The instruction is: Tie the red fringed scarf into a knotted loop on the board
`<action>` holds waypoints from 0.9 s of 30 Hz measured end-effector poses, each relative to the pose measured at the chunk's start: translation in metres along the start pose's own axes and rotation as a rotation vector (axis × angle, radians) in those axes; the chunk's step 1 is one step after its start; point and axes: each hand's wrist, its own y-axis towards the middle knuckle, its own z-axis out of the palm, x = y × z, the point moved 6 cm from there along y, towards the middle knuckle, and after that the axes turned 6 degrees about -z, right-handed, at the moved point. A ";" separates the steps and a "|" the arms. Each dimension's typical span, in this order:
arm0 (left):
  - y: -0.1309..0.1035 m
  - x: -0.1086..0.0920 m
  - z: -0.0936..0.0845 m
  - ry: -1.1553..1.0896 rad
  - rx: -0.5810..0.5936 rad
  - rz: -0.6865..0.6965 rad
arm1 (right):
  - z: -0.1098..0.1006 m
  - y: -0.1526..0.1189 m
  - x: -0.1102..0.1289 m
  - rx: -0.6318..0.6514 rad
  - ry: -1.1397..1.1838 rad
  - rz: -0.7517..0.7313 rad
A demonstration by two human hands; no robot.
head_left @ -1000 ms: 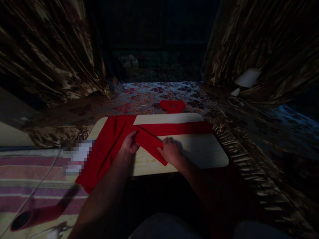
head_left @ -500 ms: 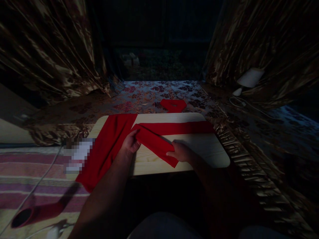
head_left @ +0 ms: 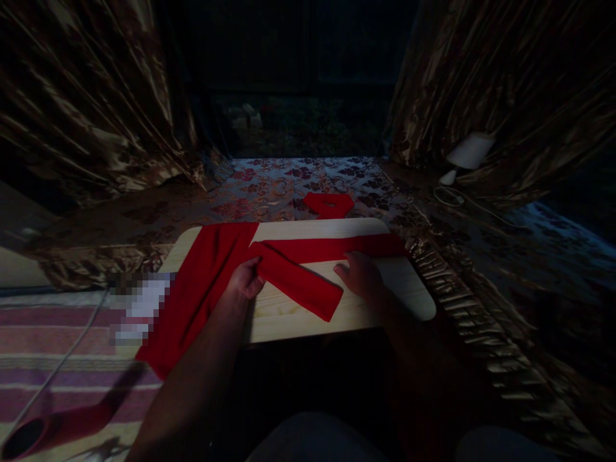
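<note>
A red cloth garment (head_left: 206, 269) lies over the pale wooden board (head_left: 279, 314); its wide part hangs off the board's left side. From its upper middle a narrow red strip (head_left: 298, 284), sleeve-like, slants down to the right. Another narrow red strip (head_left: 337, 248) runs across to the board's right edge. My left hand (head_left: 246, 279) pinches the fabric at the upper end of the slanting strip. My right hand (head_left: 362, 276) is off the cloth's lower strip, its thumb and fingers apart, fingertips near the upper strip. Whether they touch it I cannot tell.
Beyond the board lies a red loop of cloth (head_left: 332, 204) on the patterned cover (head_left: 289, 173). A small lamp (head_left: 471, 151) with a cord lies at the right. A red open-ended tube (head_left: 52, 430) rests on the striped cloth (head_left: 29, 378) at the left. Curtains (head_left: 86, 96) hang on both sides.
My right hand has let go of the slanting strip's lower end and moved up, away from it. My left hand still holds the upper end. The view has shifted slightly.
</note>
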 end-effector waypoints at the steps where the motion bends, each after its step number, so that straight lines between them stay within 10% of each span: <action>1: 0.000 0.000 0.000 0.001 -0.006 0.000 | -0.001 0.002 -0.006 -0.033 -0.010 0.009; 15: -0.001 0.000 0.001 0.017 -0.047 -0.003 | -0.005 -0.005 -0.116 -0.008 -0.135 0.396; 21: 0.002 0.000 -0.002 0.018 -0.040 -0.013 | 0.003 -0.003 -0.097 -0.125 -0.172 0.195; 27: 0.008 -0.002 -0.007 0.030 -0.018 -0.013 | 0.037 0.005 -0.057 0.074 -0.135 -0.004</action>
